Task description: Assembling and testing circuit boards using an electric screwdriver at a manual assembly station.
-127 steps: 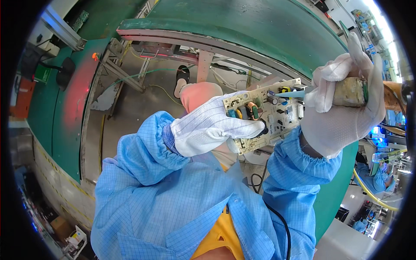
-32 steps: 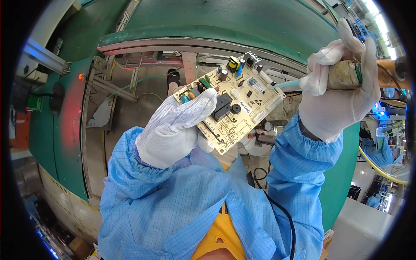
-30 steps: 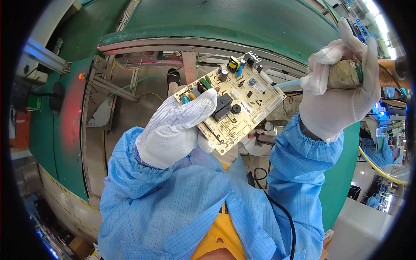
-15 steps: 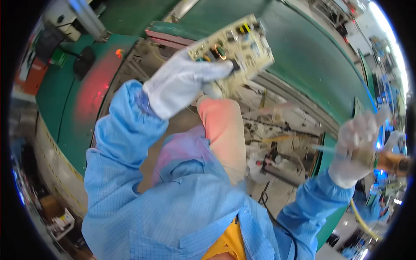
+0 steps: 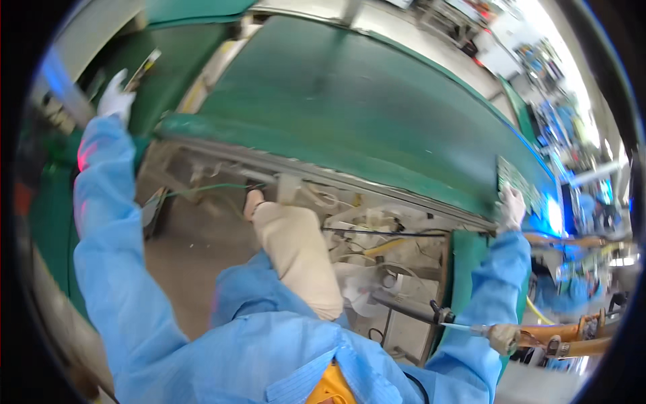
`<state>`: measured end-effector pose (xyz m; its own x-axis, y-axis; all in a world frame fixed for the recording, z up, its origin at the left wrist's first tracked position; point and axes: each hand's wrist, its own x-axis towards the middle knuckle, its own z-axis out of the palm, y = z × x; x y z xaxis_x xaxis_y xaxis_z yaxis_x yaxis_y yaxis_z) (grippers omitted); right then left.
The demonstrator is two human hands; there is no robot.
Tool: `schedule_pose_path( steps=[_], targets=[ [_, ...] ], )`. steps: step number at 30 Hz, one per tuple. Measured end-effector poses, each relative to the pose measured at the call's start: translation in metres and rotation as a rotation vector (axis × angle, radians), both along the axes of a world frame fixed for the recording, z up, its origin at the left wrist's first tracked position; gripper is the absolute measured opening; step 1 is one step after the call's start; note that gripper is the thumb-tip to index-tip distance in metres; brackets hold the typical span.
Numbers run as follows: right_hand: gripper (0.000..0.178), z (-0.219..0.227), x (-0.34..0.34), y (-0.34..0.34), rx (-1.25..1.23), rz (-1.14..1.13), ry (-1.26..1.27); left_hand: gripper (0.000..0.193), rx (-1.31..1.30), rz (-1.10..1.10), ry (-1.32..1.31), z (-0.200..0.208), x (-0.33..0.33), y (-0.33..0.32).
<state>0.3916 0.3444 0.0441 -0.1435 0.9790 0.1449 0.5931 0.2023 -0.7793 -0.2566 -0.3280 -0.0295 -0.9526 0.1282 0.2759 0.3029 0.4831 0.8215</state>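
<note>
At the far left, my left hand (image 5: 116, 101) in a white glove is stretched out over the dark green surface, its fingers apart. Just beside it lies a circuit board (image 5: 143, 69), seen nearly edge-on and blurred; no grip on it shows. Over on the right, my gloved right hand (image 5: 511, 207) has its fingers closed at the lower edge of a green circuit board (image 5: 513, 176), which stands tilted at the end of the green belt (image 5: 350, 101). Part of those fingers is hard to make out.
A tool with a thin pale tip and orange-brown body (image 5: 538, 334) hangs over my right forearm. Below the belt's metal edge are cables and machine parts (image 5: 377, 236). A green side surface (image 5: 469, 252) runs along the right. My knee (image 5: 299, 249) is under the bench.
My left hand has swung from the centre to the far left, and the board it held is now beside it. My right hand, empty before, has moved forward to another board. The view has turned.
</note>
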Motion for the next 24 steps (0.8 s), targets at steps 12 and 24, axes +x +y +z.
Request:
schedule_pose_path(
  steps=[12, 24],
  targets=[
    [0.053, -0.025, 0.028, 0.097, 0.296, -0.188, -0.657, 0.052, -0.613, 0.279, 0.366, 0.027, 0.047, 0.044],
    [0.055, -0.014, -0.082, -0.021, -0.216, 0.137, 0.659, 0.053, -0.340, -0.505, 0.585, 0.074, 0.264, 0.296]
  ],
)
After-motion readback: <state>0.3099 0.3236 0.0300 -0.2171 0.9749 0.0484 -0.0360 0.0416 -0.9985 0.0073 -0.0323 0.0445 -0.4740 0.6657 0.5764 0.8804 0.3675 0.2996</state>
